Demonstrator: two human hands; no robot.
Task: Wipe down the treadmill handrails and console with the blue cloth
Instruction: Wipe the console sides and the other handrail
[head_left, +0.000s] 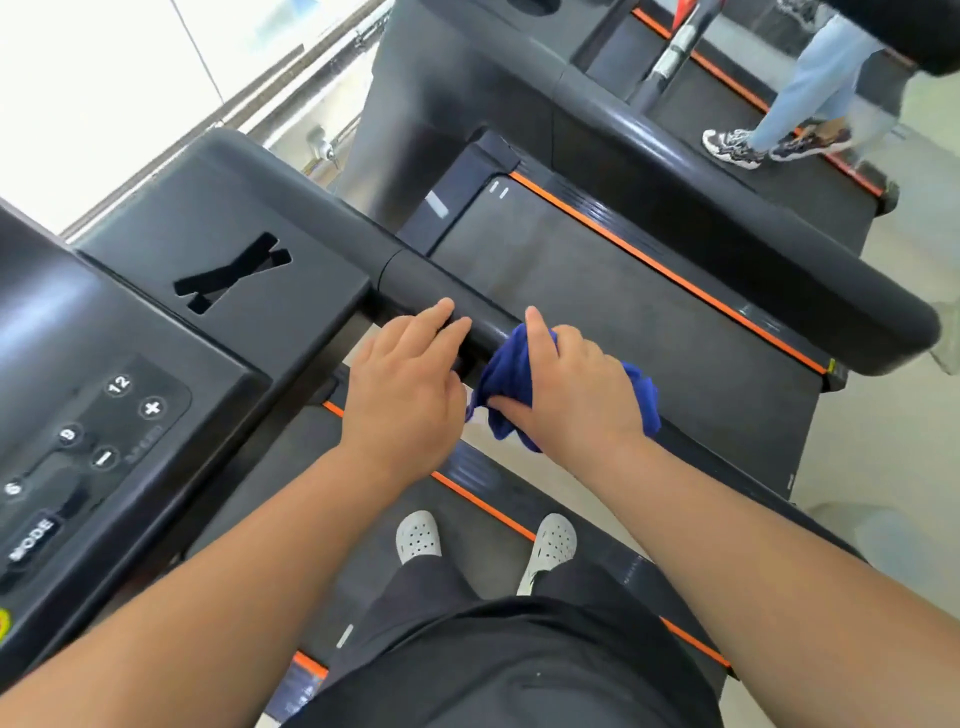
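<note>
On the near handrail (431, 288), right grip (571, 389) closed round the bunched blue cloth (511, 364): forefinger stretched up over the rail's crown, thumb pinning a fold underneath, other fingers folded over the far side. Cloth sits between palm and rail, wrapped part-way round the tube, loose ends spilling out on both sides of the hand. This hold probably lets one pass cover top and flanks together. Left grip (410, 379) just beside it, nearer the console, holding nothing. Its fingers lie straight and flat on the bare rail, most likely to steady the body while the other hand works. Cannot tell whether the two hands touch. Rail joins the console (130, 322) at left, where a button panel (104, 431) shows plus, minus and MODE keys; no cloth there, so the console part of the job looks not yet begun. Beyond the rail: a grey belt (649, 338) edged by an orange stripe (649, 265), then a thicker black rail (727, 228). Below the arms, white perforated shoes (418, 535) on the deck. Top right, another person's trainers (737, 145).
</note>
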